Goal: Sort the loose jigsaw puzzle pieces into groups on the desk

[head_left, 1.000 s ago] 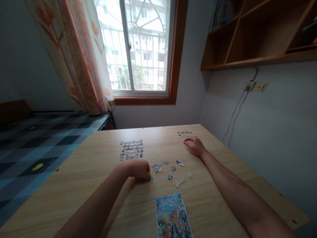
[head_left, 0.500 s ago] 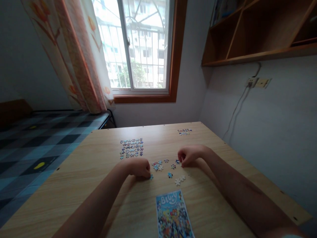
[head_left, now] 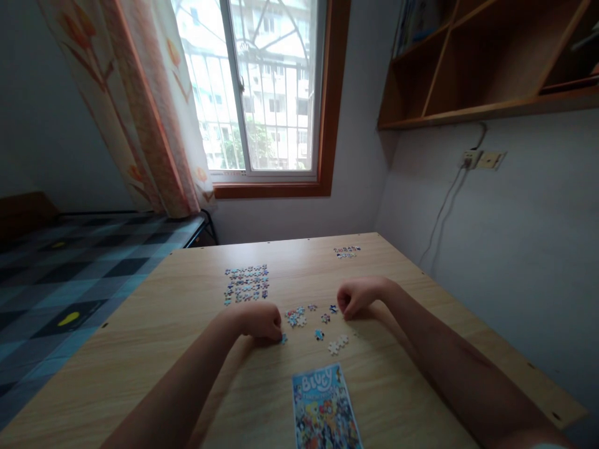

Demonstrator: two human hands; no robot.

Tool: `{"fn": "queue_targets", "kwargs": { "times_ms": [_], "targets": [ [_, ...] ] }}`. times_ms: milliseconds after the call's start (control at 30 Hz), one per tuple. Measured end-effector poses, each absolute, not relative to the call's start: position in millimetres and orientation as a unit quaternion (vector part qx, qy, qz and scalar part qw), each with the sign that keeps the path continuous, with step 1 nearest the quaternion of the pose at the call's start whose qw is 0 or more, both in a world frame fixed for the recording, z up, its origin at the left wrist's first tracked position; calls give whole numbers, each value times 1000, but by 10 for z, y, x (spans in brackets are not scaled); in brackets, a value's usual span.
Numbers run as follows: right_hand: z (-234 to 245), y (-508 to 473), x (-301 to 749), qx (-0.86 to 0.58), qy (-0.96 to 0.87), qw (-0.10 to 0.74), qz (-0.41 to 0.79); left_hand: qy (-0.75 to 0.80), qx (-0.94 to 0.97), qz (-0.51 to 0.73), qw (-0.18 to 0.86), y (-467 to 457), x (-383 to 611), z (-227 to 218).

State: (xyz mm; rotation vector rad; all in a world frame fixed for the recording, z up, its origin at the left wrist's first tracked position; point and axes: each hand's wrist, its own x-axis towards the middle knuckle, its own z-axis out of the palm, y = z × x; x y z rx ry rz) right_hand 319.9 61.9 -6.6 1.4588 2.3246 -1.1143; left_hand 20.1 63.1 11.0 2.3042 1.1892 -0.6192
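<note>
My left hand (head_left: 262, 320) rests on the wooden table with its fingers closed, fingertips on a small blue jigsaw puzzle piece (head_left: 283, 338). To the right, my right hand (head_left: 358, 296) is closed too, its fingertips down at the tabletop; whatever they pinch is hidden. A dark blue puzzle piece (head_left: 333, 308) lies just left of these fingers. Between the hands sits a small pile of puzzle pieces (head_left: 296, 317), with a blue piece (head_left: 319, 335) and a multicoloured piece (head_left: 325, 318) lying apart. Pale pieces (head_left: 337, 345) lie nearer to me.
Rows of puzzle pieces (head_left: 246, 284) are laid out at the table's far left, and smaller rows (head_left: 347, 252) at the far right. A "Bluey" picture card (head_left: 326, 408) lies at the near side. A bed (head_left: 116, 268) stands left of the table (head_left: 154, 337).
The view has shifted slightly, so everything sits a little lower in the picture. Both hands stay almost where they were, still closed.
</note>
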Motion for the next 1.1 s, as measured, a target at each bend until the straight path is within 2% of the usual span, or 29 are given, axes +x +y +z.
{"fn": "queue_targets", "kwargs": {
  "times_ms": [100, 167, 233, 333, 400, 533, 867, 1100],
  "targets": [
    [-65, 676, 3372, 464, 752, 28, -468, 435, 840, -219, 240, 635, 193, 96],
    [-64, 724, 3538, 481, 736, -33, -475, 435, 840, -215, 241, 638, 186, 88],
    [-81, 774, 3715, 555, 735, -93, -379, 432, 842, -212, 242, 636, 183, 90],
    [-166, 834, 3941, 689, 697, -139, -140, 431, 841, -215, 245, 624, 188, 110],
    [-255, 855, 4038, 732, 662, -152, -58, 430, 842, -218, 241, 615, 196, 126],
    [-434, 879, 4094, 772, 617, -155, 4, 435, 839, -223, 238, 608, 207, 141],
    [-554, 953, 4140, 766, 616, -183, 27, 431, 842, -217, 242, 641, 188, 93],
    [-605, 944, 4191, 760, 631, -155, 18, 434, 839, -214, 250, 638, 192, 99]
  ]
}}
